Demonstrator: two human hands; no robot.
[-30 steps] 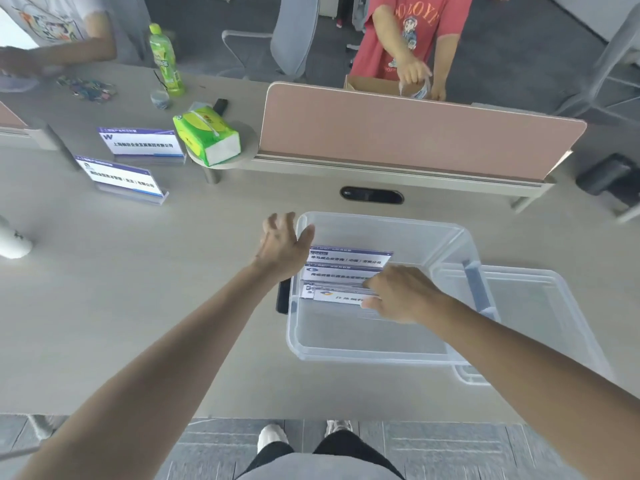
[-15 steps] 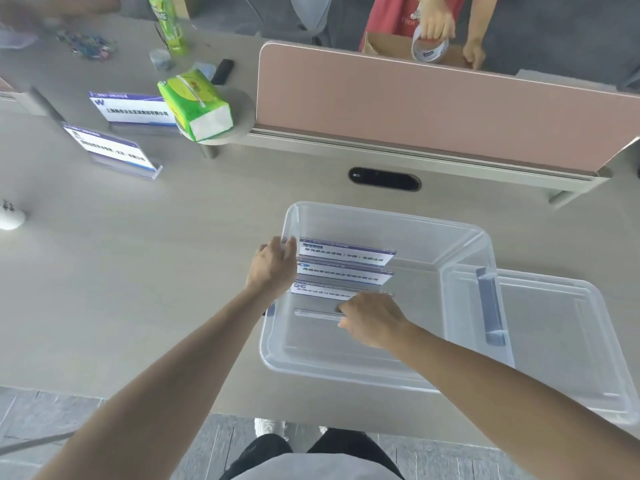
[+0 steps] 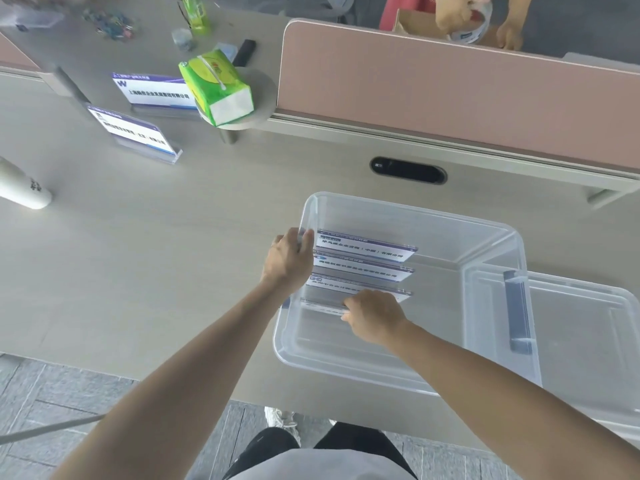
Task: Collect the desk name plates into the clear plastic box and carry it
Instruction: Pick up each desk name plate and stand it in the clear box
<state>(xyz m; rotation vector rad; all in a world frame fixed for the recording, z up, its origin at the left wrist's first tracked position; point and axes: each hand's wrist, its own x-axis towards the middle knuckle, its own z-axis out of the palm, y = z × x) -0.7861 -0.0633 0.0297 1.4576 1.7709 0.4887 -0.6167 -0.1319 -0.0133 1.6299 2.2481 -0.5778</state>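
**Item: clear plastic box.** Transparent and rectangular, with rounded corners and a rolled rim. It stands on the pale grey desk near the front edge, on the person's right. A grey-blue clip sits at its right end, where a clear lid lies flat just beside it.

**Contents: boxed name plates.** White cards in clear acrylic holders, each with a dark blue-purple band along the top and a line of dark print. They are lined up one behind another in the left half of the box. Three faces are readable as rows. A fourth, the nearest plate, is partly covered by a hand.

**Left hand.** Its fingers curl over the box's left rim and grip it.

**Right hand.** It reaches inside the box, fingers curled on the upper edge of the nearest plate and holding it.

**Loose name plates.** Two of the same design stand on the desk well to the left, the second behind the first and next to a green tissue pack.

**Surroundings.**
- A pink divider runs across the far side of the desk.
- A black cable port sits between the divider and the box.
- Beyond the divider, another person's hands hold a tape roll.
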